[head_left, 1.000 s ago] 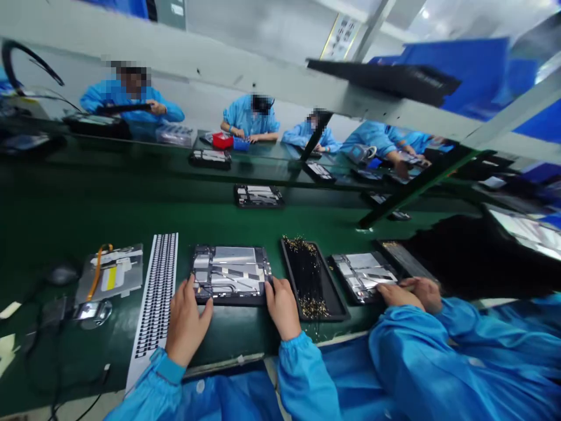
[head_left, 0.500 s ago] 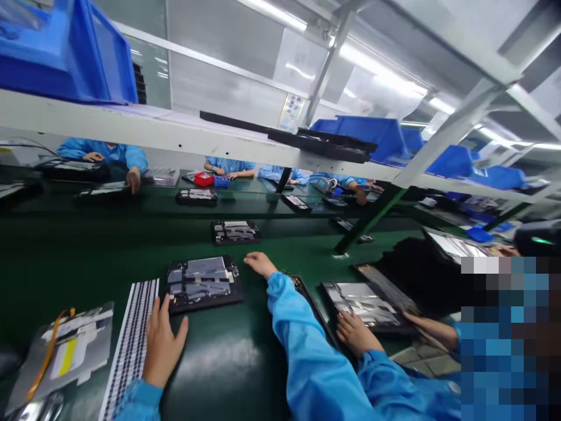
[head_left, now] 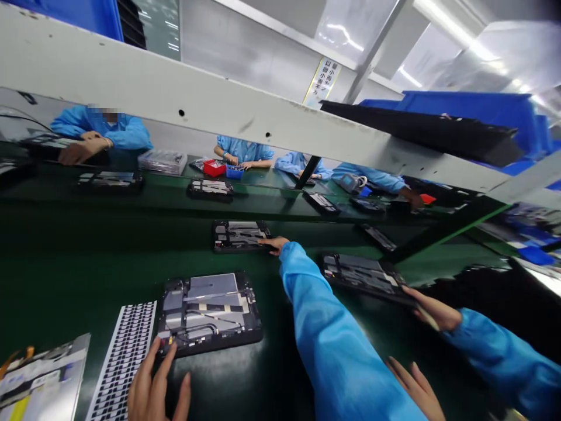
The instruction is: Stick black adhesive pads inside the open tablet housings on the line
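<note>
An opened tablet [head_left: 205, 310], its grey battery cells and cables exposed, lies flat on the green bench. At its near left corner rests my left hand [head_left: 155, 383], fingers spread, the fingertips touching the edge. My right hand [head_left: 274, 244] reaches far forward and pinches the right edge of a second opened tablet [head_left: 239, 234], which lies further back; its thumb is partly hidden. Left of the near tablet is a white sheet of dark stickers [head_left: 125, 351]. A grey metal plate with a yellow strip [head_left: 48, 380] lies at the lower left.
To my right, a co-worker's hand [head_left: 432, 307] holds another opened tablet [head_left: 363, 275]; a co-worker's other hand [head_left: 418, 389] is near my sleeve. A white shelf beam [head_left: 245, 117] crosses above. More tablets [head_left: 210, 188] and workers line the far side. A green post [head_left: 447, 234] stands right.
My right hand has moved forward onto the far tablet. My left hand stays by the near tablet's corner. The co-worker's tablet at right has been lifted and moved forward. The view has shifted.
</note>
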{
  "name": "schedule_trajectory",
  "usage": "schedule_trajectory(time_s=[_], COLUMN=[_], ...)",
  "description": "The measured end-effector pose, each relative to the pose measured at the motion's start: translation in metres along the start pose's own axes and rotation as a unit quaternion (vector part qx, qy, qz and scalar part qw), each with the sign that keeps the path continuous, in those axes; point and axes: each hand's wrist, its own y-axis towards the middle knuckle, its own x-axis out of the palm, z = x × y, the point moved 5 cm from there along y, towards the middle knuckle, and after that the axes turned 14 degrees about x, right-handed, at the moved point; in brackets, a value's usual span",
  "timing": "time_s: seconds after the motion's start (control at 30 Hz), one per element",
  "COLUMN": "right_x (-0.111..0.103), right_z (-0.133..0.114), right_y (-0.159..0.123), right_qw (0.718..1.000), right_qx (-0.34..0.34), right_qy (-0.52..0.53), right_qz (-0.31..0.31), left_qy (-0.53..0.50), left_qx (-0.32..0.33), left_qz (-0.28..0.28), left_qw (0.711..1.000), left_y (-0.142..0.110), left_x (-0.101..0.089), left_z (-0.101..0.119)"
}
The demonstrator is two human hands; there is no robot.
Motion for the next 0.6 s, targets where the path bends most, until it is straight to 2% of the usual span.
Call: schedule_trajectory(time_s=[0.17,0.27,0.33,0.4,0.47,0.53,0.6], right_x=[0.009,0.011,0.009,0.003,-0.003,-0.007,-0.007], right_z=[-0.010,-0.008,0.006,0.033,0.076,0.132,0.193], right_y=[-0.044,-0.090,-0.129,-0.175,-0.224,-0.271,-0.312], right_qw=[0.993,0.984,0.975,0.964,0.952,0.939,0.917], right_qx=[0.009,-0.013,-0.038,-0.072,-0.108,-0.147,-0.209], right_qy=[0.109,0.175,0.214,0.250,0.281,0.304,0.328], right_qz=[-0.042,-0.043,-0.045,-0.049,-0.055,-0.065,-0.088], left_qy=[-0.010,-0.020,-0.025,-0.038,-0.074,-0.130,-0.197], left_qx=[0.038,0.077,0.097,0.098,0.070,0.011,-0.057], left_qz=[0.034,0.052,0.058,0.054,0.053,0.066,0.084], left_qw=[0.999,0.995,0.993,0.993,0.993,0.989,0.975], left_y=[0.011,0.018,0.014,0.002,-0.016,-0.037,-0.056], left_x=[-0.007,-0.023,-0.040,-0.061,-0.085,-0.105,-0.117], left_z=[0.016,0.036,0.053,0.068,0.077,0.074,0.062])
